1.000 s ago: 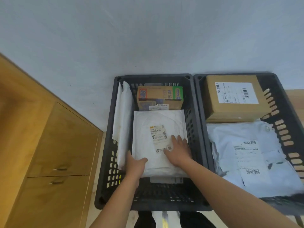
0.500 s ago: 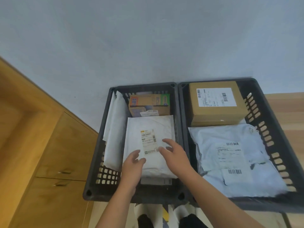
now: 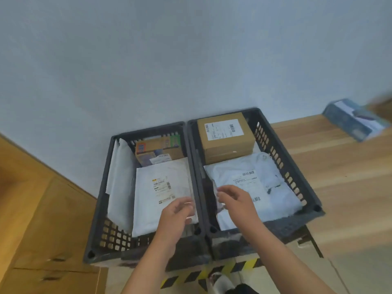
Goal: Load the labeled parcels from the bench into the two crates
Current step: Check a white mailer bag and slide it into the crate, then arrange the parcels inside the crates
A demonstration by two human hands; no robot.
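Two dark crates stand side by side. The left crate (image 3: 99, 209) holds a white padded mailer (image 3: 161, 183) lying flat, a white envelope (image 3: 118, 181) upright along its left wall, and a small printed carton (image 3: 157, 149) at the back. The right crate (image 3: 297, 181) holds a brown labeled box (image 3: 224, 136) and a pale poly bag (image 3: 265, 187). My left hand (image 3: 176, 213) hovers over the mailer's near edge with loosely curled fingers, holding nothing. My right hand (image 3: 235, 200) hovers over the poly bag's left edge, fingers relaxed, also empty.
A wooden bench (image 3: 339, 166) stretches to the right of the crates, with a blue-grey parcel (image 3: 356, 119) at its far end. A wooden cabinet (image 3: 42, 230) stands on the left. Yellow-black tape (image 3: 212, 270) marks the floor below the crates.
Both hands have lifted off the white mailer and drawn back. My right hand has shifted over to the right crate. The view has swung right, bringing the bench and blue-grey parcel into sight.
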